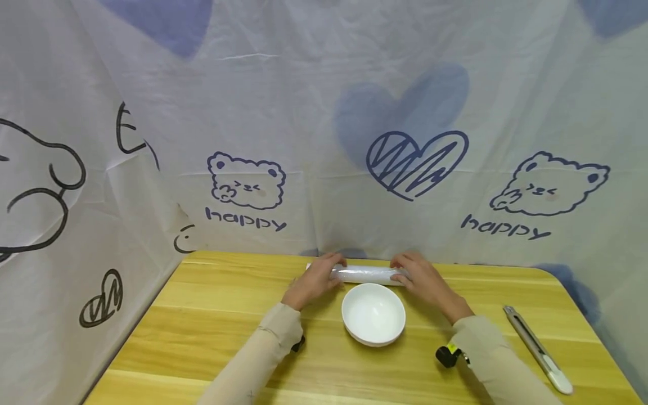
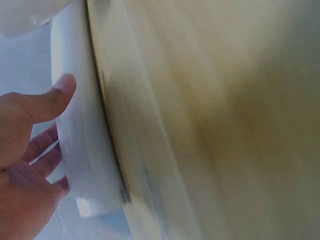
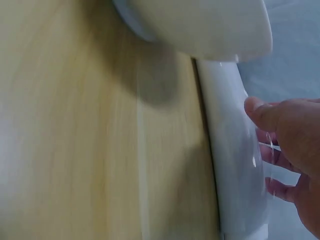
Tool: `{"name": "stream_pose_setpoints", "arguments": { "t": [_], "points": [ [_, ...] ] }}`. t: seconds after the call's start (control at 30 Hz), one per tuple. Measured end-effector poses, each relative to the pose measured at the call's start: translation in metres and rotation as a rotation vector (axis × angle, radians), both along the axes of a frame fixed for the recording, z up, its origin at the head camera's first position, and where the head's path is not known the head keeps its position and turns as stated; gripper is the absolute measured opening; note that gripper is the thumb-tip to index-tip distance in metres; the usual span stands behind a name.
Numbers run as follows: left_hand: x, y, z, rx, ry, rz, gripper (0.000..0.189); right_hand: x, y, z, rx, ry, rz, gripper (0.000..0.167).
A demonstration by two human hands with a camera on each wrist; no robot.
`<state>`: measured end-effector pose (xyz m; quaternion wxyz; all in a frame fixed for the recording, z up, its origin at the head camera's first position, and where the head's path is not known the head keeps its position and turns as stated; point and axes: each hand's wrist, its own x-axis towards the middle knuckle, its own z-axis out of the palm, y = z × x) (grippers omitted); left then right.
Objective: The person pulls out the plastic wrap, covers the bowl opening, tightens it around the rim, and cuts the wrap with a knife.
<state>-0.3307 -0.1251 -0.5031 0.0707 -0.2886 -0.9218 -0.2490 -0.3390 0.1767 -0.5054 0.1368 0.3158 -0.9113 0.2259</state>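
A white roll of cling film [image 1: 367,274] lies crosswise along the far edge of the table, behind a white bowl [image 1: 373,315]. Toward its left end, my left hand [image 1: 318,278] holds the roll, thumb on the near side and fingers reaching behind. My right hand [image 1: 424,281] grips it near the other end in the same way. In the right wrist view, a clear loose edge of film [image 3: 271,150] shows by the right fingers. The bowl stands upright on the table between my forearms, with nothing inside.
A utility knife [image 1: 538,349] lies slantwise on the right side of the wooden table [image 1: 202,315]. Directly behind the table's far edge hangs a white printed cloth [image 1: 314,140], which also closes off the left side.
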Motion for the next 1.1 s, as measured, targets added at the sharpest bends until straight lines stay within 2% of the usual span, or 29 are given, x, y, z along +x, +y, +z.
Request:
{"name": "stream_pose_setpoints", "arguments": {
  "t": [0.1, 0.2, 0.4, 0.53, 0.73, 0.93, 1.1],
  "points": [
    [-0.005, 0.008, -0.001, 0.006, 0.007, -0.014, 0.040, -0.003, -0.006, 0.001, 0.014, 0.011, 0.031, 0.009],
    [-0.010, 0.016, -0.003, -0.024, 0.012, -0.001, 0.042, -0.005, -0.009, 0.003, 0.004, 0.005, 0.037, 0.012],
    [-0.014, 0.026, -0.003, -0.041, -0.005, 0.021, 0.039, -0.007, -0.011, 0.005, -0.074, -0.024, 0.025, 0.010],
    [-0.016, 0.032, -0.002, -0.040, 0.020, -0.002, 0.035, -0.006, -0.012, 0.005, -0.144, -0.040, 0.018, 0.009],
    [-0.018, 0.041, -0.001, -0.026, 0.090, -0.032, 0.027, -0.006, -0.015, 0.005, -0.182, -0.095, -0.037, 0.008],
    [-0.020, 0.051, -0.001, -0.040, 0.066, -0.050, 0.019, -0.006, -0.019, 0.003, -0.212, -0.140, -0.071, 0.007],
    [-0.020, 0.055, 0.004, -0.084, 0.049, -0.084, 0.008, -0.007, -0.020, 0.003, -0.234, -0.157, -0.074, 0.007]
  ]
}}
